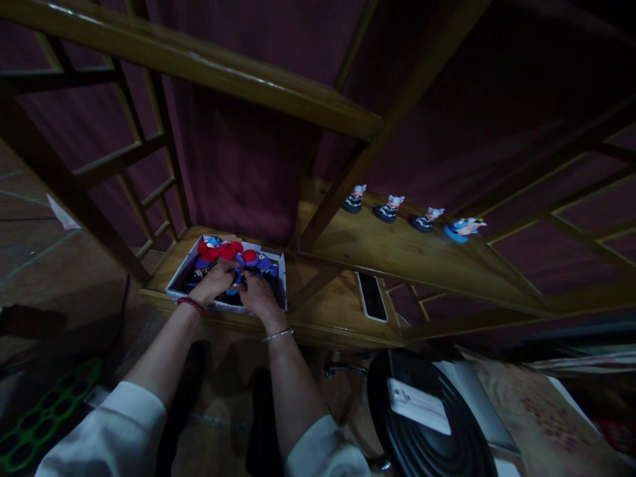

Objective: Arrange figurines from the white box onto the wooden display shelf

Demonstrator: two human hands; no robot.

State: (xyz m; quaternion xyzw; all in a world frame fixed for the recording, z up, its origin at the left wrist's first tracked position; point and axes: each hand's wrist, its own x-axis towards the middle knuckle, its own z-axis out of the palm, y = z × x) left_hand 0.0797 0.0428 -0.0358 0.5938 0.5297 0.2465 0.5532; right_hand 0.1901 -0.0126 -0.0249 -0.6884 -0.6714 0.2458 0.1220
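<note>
An open cardboard box on the lower wooden shelf holds a jumble of small figurines with blue, purple and dark parts. Several red round bases show along its back side. My left hand, with a red bead bracelet at the wrist, reaches into the box with its fingers closed. From the other side comes my right hand, a silver bangle at its wrist, fingers bent inward. Between both sets of fingertips is a small blue-purple figurine, partly hidden by them.
Several small figurines stand in a row on the raised shelf to the right. A phone with a dark screen lies on the lower shelf. Below are a black round stool with a white phone and a green perforated rack.
</note>
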